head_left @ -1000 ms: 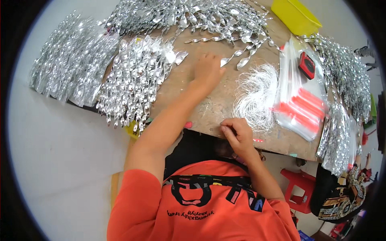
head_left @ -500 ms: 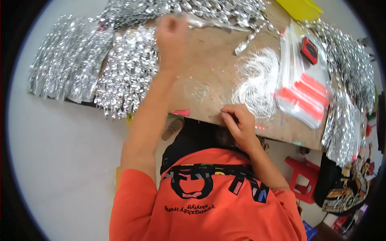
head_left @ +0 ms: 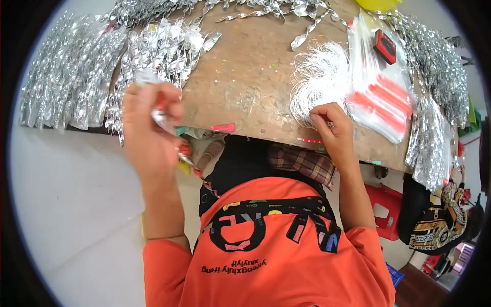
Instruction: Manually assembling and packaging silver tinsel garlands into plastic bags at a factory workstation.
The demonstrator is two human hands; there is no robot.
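My left hand (head_left: 151,120), blurred by motion, is over the table's left front edge, in front of a bunch of twisted silver foil strips (head_left: 158,51). Its fingers are closed round a shiny silver foil strip (head_left: 162,122), partly hidden by the hand. My right hand (head_left: 335,128) is at the front edge of the table, its thumb and forefinger bent together. What they pinch, if anything, is too small to make out. Just beyond it lies a loose bundle of thin white string (head_left: 319,77).
On the brown tabletop (head_left: 245,66), clear plastic bags with red bands (head_left: 381,102) lie to the right, a red and black device (head_left: 384,47) on them. More silver foil bunches hang over the left (head_left: 71,77) and right (head_left: 432,148) edges. A red stool (head_left: 384,210) stands below; another person (head_left: 434,220) is at right.
My left hand has come back from the far foil pile toward the left front edge, with a silver strip in it. My right hand has shifted right and slightly away from me.
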